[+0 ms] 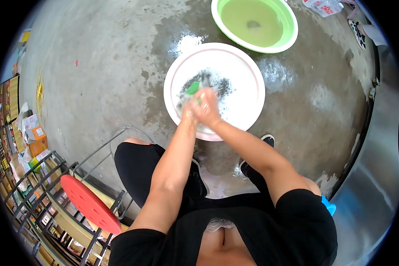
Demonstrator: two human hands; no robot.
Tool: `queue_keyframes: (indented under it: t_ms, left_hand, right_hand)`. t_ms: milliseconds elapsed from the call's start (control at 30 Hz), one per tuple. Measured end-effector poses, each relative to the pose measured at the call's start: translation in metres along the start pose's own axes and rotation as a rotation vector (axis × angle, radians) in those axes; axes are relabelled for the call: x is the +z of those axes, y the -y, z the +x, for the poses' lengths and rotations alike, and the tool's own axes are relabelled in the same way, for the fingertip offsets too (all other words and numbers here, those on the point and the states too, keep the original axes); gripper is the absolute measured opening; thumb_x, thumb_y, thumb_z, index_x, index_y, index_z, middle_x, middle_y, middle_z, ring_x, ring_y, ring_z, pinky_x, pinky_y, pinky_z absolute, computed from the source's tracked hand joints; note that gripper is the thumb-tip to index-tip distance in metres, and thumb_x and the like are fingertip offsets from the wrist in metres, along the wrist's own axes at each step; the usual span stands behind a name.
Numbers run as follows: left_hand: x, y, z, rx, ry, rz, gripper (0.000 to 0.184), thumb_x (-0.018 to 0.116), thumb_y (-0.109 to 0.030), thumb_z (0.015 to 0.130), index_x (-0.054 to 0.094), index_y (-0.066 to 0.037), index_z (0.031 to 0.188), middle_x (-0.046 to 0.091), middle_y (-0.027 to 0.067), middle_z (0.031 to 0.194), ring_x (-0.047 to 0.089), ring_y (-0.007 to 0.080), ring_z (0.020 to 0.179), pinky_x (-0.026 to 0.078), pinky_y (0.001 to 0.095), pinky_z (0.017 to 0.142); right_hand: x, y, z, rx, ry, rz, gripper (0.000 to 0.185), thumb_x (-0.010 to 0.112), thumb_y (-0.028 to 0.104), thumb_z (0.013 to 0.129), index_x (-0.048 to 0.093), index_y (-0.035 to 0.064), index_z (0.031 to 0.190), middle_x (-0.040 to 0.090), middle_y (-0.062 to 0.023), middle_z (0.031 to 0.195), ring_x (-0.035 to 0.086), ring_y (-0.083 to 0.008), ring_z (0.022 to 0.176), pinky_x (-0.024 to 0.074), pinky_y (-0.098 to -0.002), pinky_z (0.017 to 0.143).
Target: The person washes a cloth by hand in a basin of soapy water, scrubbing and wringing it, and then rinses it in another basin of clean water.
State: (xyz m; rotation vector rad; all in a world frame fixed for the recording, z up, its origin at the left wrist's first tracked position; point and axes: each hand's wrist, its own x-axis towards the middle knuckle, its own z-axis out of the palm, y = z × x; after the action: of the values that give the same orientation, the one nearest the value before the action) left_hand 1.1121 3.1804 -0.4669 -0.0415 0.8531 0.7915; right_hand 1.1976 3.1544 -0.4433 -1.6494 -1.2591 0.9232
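A large white basin (244, 88) with a pink rim stands on the wet floor, holding suds and dark wet material (224, 86) that I cannot make out clearly. Over its near left part, my left hand (189, 107) and my right hand (206, 104) are pressed together, wet and sudsy. A green item (193, 88) shows just beyond the fingers, and a bit of green shows between the hands. Both hands are closed, blurred by motion; what they grip is mostly hidden.
A green basin (291, 26) of murky water stands beyond the white one. At left are a red stool (89, 204), a metal rack (44, 190) and boxes (37, 133). A plastic bottle (326, 6) and another person's foot (358, 34) are at top right.
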Motion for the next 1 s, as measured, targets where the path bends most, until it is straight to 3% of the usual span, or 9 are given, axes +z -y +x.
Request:
queue_keyframes:
  t_ms: [100, 333, 400, 467, 533, 600, 667, 800, 1000]
  left_hand:
    - [0.039, 0.018, -0.005, 0.024, -0.174, 0.143, 0.031, 0.052, -0.017, 0.086, 0.047, -0.002, 0.113, 0.054, 0.0125, 0.105, 0.057, 0.0233, 0.094, 0.049, 0.0361, 0.082]
    - [0.013, 0.002, 0.005, 0.058, -0.223, 0.248, 0.039, 0.051, -0.029, 0.089, 0.045, -0.003, 0.117, 0.053, 0.0147, 0.105, 0.055, 0.0245, 0.096, 0.048, 0.0364, 0.080]
    - [0.035, 0.006, -0.004, 0.116, -0.238, 0.365, 0.039, 0.050, -0.029, 0.089, 0.044, -0.003, 0.118, 0.052, 0.0152, 0.105, 0.053, 0.0241, 0.099, 0.048, 0.0367, 0.080]
    - [0.045, 0.015, 0.002, -0.059, -0.154, 0.323, 0.040, 0.047, -0.027, 0.091, 0.040, -0.006, 0.125, 0.047, 0.0154, 0.115, 0.047, 0.0255, 0.108, 0.042, 0.0394, 0.090]
    - [0.030, 0.017, 0.014, 0.026, -0.199, 0.382, 0.042, 0.054, -0.035, 0.086, 0.051, -0.001, 0.111, 0.058, 0.0125, 0.102, 0.057, 0.0201, 0.090, 0.048, 0.0298, 0.076]
    - [-0.009, 0.015, 0.025, 0.077, -0.199, 0.179, 0.037, 0.045, -0.028, 0.091, 0.045, -0.004, 0.118, 0.052, 0.0123, 0.113, 0.054, 0.0203, 0.099, 0.046, 0.0306, 0.082]
    - [-0.002, 0.013, 0.019, 0.101, -0.203, 0.070, 0.035, 0.041, -0.025, 0.093, 0.042, -0.005, 0.122, 0.049, 0.0122, 0.119, 0.052, 0.0204, 0.103, 0.046, 0.0310, 0.084]
    - [0.056, 0.006, -0.011, -0.117, -0.198, 0.382, 0.038, 0.042, -0.031, 0.092, 0.041, -0.010, 0.124, 0.049, 0.0081, 0.118, 0.051, 0.0188, 0.104, 0.044, 0.0343, 0.087]
    - [0.076, -0.014, -0.019, -0.217, -0.167, 0.243, 0.050, 0.032, -0.050, 0.092, 0.044, -0.012, 0.122, 0.049, 0.0125, 0.118, 0.048, 0.0266, 0.108, 0.041, 0.0411, 0.090]
  right_hand:
    - [-0.013, -0.027, 0.032, 0.287, -0.331, 0.064, 0.025, 0.053, 0.010, 0.077, 0.052, 0.0034, 0.101, 0.049, -0.0178, 0.105, 0.042, -0.0332, 0.107, 0.0328, -0.0403, 0.094]
    - [0.001, 0.050, -0.021, 0.067, 0.035, -0.128, 0.048, 0.037, 0.019, 0.091, 0.028, 0.0013, 0.135, 0.024, -0.0261, 0.138, 0.024, -0.0361, 0.129, 0.0184, -0.0388, 0.106]
    - [0.006, -0.028, 0.016, 0.228, -0.139, 0.036, 0.048, 0.037, 0.016, 0.090, 0.029, 0.0040, 0.136, 0.040, -0.0239, 0.127, 0.041, -0.0296, 0.119, 0.0296, -0.0354, 0.101]
    - [-0.040, -0.019, 0.037, 0.691, 0.013, 0.920, 0.042, 0.038, 0.014, 0.090, 0.038, 0.0016, 0.130, 0.058, -0.0141, 0.103, 0.057, -0.0206, 0.086, 0.0472, -0.0300, 0.078]
    - [-0.015, -0.026, 0.023, 0.566, -0.017, 0.734, 0.041, 0.036, 0.018, 0.092, 0.039, -0.0009, 0.128, 0.050, -0.0225, 0.112, 0.050, -0.0318, 0.103, 0.0374, -0.0404, 0.092]
    - [0.030, -0.024, -0.011, -0.027, -0.088, -0.614, 0.042, 0.040, 0.019, 0.091, 0.039, -0.0012, 0.128, 0.039, -0.0276, 0.125, 0.037, -0.0354, 0.119, 0.0302, -0.0424, 0.099]
    - [0.019, 0.036, -0.022, 0.060, -0.068, -0.326, 0.045, 0.044, 0.020, 0.089, 0.037, -0.0019, 0.128, 0.027, -0.0289, 0.134, 0.022, -0.0388, 0.128, 0.0219, -0.0445, 0.104]
    - [-0.045, -0.032, 0.055, 0.684, 0.244, 0.856, 0.033, 0.047, 0.011, 0.088, 0.048, 0.0011, 0.119, 0.061, -0.0111, 0.093, 0.058, -0.0174, 0.078, 0.0484, -0.0286, 0.074]
    - [-0.041, -0.030, 0.058, 0.523, 0.070, 0.440, 0.028, 0.049, 0.017, 0.086, 0.055, 0.0050, 0.111, 0.059, -0.0144, 0.093, 0.056, -0.0225, 0.087, 0.0443, -0.0338, 0.080]
